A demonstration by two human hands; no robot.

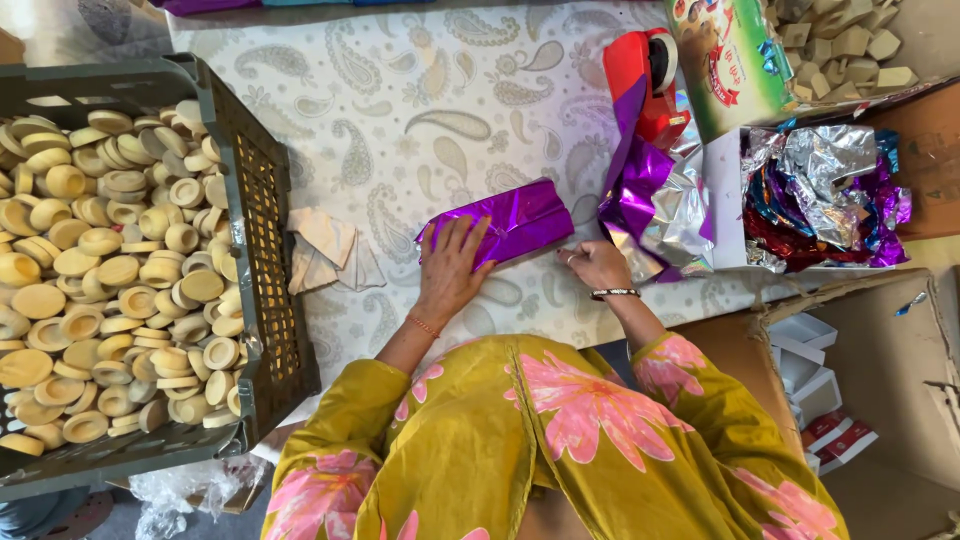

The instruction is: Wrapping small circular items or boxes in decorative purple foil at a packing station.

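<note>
Just right of the grey crate (262, 215) of tan discs, a purple foil-wrapped packet (510, 220) lies on the desk (400, 110). The left hand (452, 265) presses flat on it, fingers spread; the right hand (597, 265) rests beside it, loosely curled, holding nothing visible. The foil looks slippery, crinkly, easily torn; best gripped across its firm long sides.

I see a small rectangular box wrapped in shiny purple foil (505, 222), lying flat and slightly skewed on the paisley-patterned tablecloth (400, 110). Foil is creased and glossy, with one end partly covered by a palm. It sits about mid-cloth, well right of the cloth's left edge, near the front edge.
</note>
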